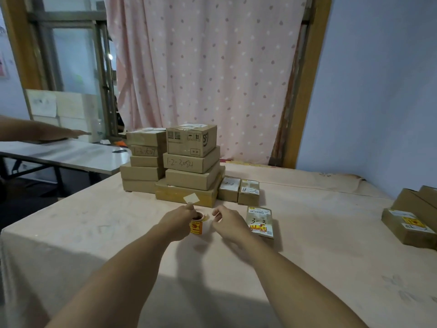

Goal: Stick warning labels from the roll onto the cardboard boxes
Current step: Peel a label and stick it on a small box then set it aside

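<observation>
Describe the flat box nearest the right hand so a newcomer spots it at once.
Find the stack of cardboard boxes mid-table; two small boxes sit at its right foot. In front of those, just right of the right hand, one flat box lies alone. Only it has "3-3" handwritten on top, with a red-and-yellow warning label by its near edge.

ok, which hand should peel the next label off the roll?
Right, likely. The left hand pinches the pale strip end above the label roll, so it is busy. The right hand hovers just beside the roll, fingers loosely curled, apparently holding nothing, and is nearer the box marked 3-3.
</observation>
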`<move>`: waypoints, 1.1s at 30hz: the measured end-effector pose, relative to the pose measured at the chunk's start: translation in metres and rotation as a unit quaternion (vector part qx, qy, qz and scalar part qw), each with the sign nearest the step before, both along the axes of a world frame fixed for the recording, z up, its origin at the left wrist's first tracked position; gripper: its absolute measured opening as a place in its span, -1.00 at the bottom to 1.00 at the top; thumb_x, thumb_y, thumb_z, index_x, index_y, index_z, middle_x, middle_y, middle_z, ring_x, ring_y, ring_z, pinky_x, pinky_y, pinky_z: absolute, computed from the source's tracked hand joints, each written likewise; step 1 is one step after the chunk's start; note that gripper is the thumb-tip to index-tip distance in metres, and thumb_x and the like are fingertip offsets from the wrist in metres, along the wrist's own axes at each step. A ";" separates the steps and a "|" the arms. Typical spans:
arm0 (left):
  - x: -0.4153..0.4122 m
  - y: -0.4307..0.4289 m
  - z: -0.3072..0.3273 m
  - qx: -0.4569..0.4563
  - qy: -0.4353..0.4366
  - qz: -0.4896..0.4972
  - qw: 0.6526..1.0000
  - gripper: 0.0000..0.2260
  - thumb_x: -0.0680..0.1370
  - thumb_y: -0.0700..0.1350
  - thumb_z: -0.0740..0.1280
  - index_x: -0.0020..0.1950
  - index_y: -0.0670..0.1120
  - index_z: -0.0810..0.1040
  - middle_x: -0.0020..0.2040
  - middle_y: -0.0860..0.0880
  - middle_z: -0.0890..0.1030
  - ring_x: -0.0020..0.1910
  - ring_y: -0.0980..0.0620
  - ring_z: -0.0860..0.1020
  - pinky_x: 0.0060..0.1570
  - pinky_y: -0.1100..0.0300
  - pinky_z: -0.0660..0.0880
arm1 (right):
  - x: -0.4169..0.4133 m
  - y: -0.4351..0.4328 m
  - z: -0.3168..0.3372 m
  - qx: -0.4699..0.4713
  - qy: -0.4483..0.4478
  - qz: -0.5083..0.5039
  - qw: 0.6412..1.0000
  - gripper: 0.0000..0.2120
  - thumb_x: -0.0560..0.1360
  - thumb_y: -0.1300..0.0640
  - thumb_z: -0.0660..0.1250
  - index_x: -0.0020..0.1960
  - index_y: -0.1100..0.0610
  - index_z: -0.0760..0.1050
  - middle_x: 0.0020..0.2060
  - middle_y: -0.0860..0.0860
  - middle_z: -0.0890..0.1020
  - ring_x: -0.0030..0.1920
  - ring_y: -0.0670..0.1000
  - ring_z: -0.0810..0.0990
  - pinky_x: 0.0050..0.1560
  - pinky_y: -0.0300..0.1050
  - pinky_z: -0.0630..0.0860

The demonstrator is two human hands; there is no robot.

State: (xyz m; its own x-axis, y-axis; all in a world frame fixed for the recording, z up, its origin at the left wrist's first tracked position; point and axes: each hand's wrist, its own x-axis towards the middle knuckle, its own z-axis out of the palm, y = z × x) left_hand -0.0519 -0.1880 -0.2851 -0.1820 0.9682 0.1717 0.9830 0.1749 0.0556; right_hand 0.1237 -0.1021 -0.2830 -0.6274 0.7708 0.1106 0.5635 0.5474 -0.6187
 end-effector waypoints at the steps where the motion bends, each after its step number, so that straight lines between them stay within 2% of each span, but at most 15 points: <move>1: -0.001 0.001 -0.003 0.004 0.011 0.000 1.000 -0.61 0.56 -0.28 0.33 0.37 -0.05 0.54 0.30 -0.02 0.48 0.15 -0.03 0.53 0.01 0.12 0.59 | -0.003 0.001 -0.002 0.001 -0.001 0.002 1.000 -0.72 0.48 0.07 0.26 0.19 -0.03 0.51 0.06 -0.07 0.62 0.06 0.04 0.59 0.10 0.05 0.60; 5: -0.004 0.005 -0.009 0.035 0.052 -0.007 0.998 -0.72 0.58 -0.17 0.37 0.30 -0.10 0.59 0.25 -0.03 0.49 0.10 0.00 0.52 0.00 0.15 0.59 | -0.009 0.005 -0.010 -0.006 0.000 0.007 1.000 -0.80 0.46 0.04 0.28 0.09 -0.07 0.50 0.01 -0.09 0.62 0.00 0.03 0.61 0.04 0.04 0.61; 8: -0.005 0.010 -0.007 0.061 -0.002 0.017 0.998 -0.82 0.58 -0.10 0.38 0.14 -0.12 0.67 0.11 -0.02 0.52 -0.06 0.01 0.54 -0.15 0.15 0.55 | -0.010 0.007 -0.013 0.003 0.014 0.002 1.000 -0.83 0.48 0.05 0.32 0.07 -0.06 0.50 -0.01 -0.10 0.62 -0.01 0.02 0.60 0.02 -0.01 0.58; 10: -0.004 0.014 -0.003 0.081 -0.094 0.058 0.991 -0.90 0.55 -0.10 0.40 -0.06 -0.11 0.69 -0.07 -0.03 0.57 -0.15 -0.01 0.55 -0.30 0.20 0.45 | -0.012 0.009 -0.013 0.018 0.024 0.002 1.000 -0.81 0.51 0.03 0.35 0.11 -0.03 0.50 0.04 -0.09 0.61 0.02 0.01 0.59 0.06 -0.01 0.57; 12: -0.001 0.018 0.003 0.103 -0.237 0.087 0.962 -0.92 0.52 -0.13 0.45 -0.17 -0.09 0.68 -0.22 -0.01 0.57 -0.19 -0.03 0.55 -0.36 0.23 0.34 | -0.014 0.010 -0.011 0.030 0.043 0.006 0.999 -0.78 0.52 0.00 0.38 0.15 -0.04 0.48 0.09 -0.10 0.58 0.03 0.00 0.59 0.08 0.01 0.57; 15: 0.004 0.024 0.013 0.134 -0.415 0.102 0.894 -0.89 0.46 -0.11 0.54 -0.18 -0.15 0.72 -0.26 -0.07 0.62 -0.23 -0.01 0.53 -0.29 0.18 0.39 | -0.017 0.008 -0.004 0.045 0.060 0.011 0.997 -0.72 0.51 -0.06 0.40 0.20 -0.08 0.50 0.11 -0.12 0.55 0.06 -0.02 0.57 0.09 0.01 0.56; 17: 0.009 0.026 0.020 0.139 -0.482 0.099 0.859 -0.82 0.42 -0.08 0.58 -0.21 -0.19 0.72 -0.23 -0.17 0.65 -0.21 -0.04 0.55 -0.19 0.10 0.45 | -0.017 0.008 -0.001 0.055 0.064 0.017 0.996 -0.72 0.50 -0.10 0.41 0.18 -0.10 0.51 0.13 -0.12 0.55 0.09 -0.03 0.55 0.06 -0.02 0.54; 19: 0.012 0.027 0.025 0.123 -0.518 0.090 0.841 -0.74 0.41 -0.04 0.59 -0.16 -0.24 0.72 -0.12 -0.24 0.67 -0.12 -0.05 0.59 -0.09 0.10 0.49 | -0.015 0.010 0.000 0.061 0.067 0.015 0.996 -0.75 0.50 -0.08 0.41 0.16 -0.12 0.49 0.15 -0.12 0.56 0.10 0.00 0.55 0.04 -0.02 0.55; 22: 0.015 0.028 0.034 0.066 -0.535 0.054 0.841 -0.80 0.45 -0.08 0.55 -0.08 -0.20 0.74 -0.03 -0.19 0.67 0.01 -0.04 0.58 0.00 0.15 0.44 | -0.009 0.016 0.002 0.045 0.093 -0.009 0.995 -0.73 0.50 -0.09 0.41 0.18 -0.12 0.51 0.14 -0.11 0.60 0.08 0.02 0.59 0.07 0.05 0.60; 25: 0.016 0.028 0.040 0.042 -0.525 0.024 0.850 -0.86 0.44 -0.21 0.53 -0.01 -0.17 0.75 0.03 -0.18 0.69 0.10 -0.12 0.59 0.06 0.19 0.46 | 0.000 0.020 0.003 0.020 0.113 -0.020 0.993 -0.66 0.45 -0.22 0.44 0.16 -0.13 0.55 0.09 -0.14 0.65 0.03 -0.05 0.63 0.03 0.01 0.62; 27: 0.018 0.027 0.039 0.046 -0.515 0.019 0.856 -0.84 0.45 -0.25 0.53 0.02 -0.20 0.74 0.02 -0.18 0.71 0.07 -0.10 0.61 0.03 0.22 0.49 | 0.005 0.021 0.003 0.009 0.123 -0.024 0.992 -0.60 0.41 -0.29 0.46 0.15 -0.13 0.56 0.06 -0.15 0.67 0.04 -0.06 0.64 0.03 0.00 0.62; 33: 0.020 0.033 0.027 0.059 -0.446 0.039 0.892 -0.84 0.47 -0.20 0.53 0.03 -0.20 0.75 -0.07 -0.10 0.72 0.03 -0.08 0.65 0.04 0.08 0.58 | 0.011 0.025 0.006 -0.004 0.088 -0.003 0.996 -0.63 0.43 -0.20 0.47 0.16 -0.05 0.61 0.08 -0.11 0.67 0.10 -0.05 0.61 0.14 0.06 0.60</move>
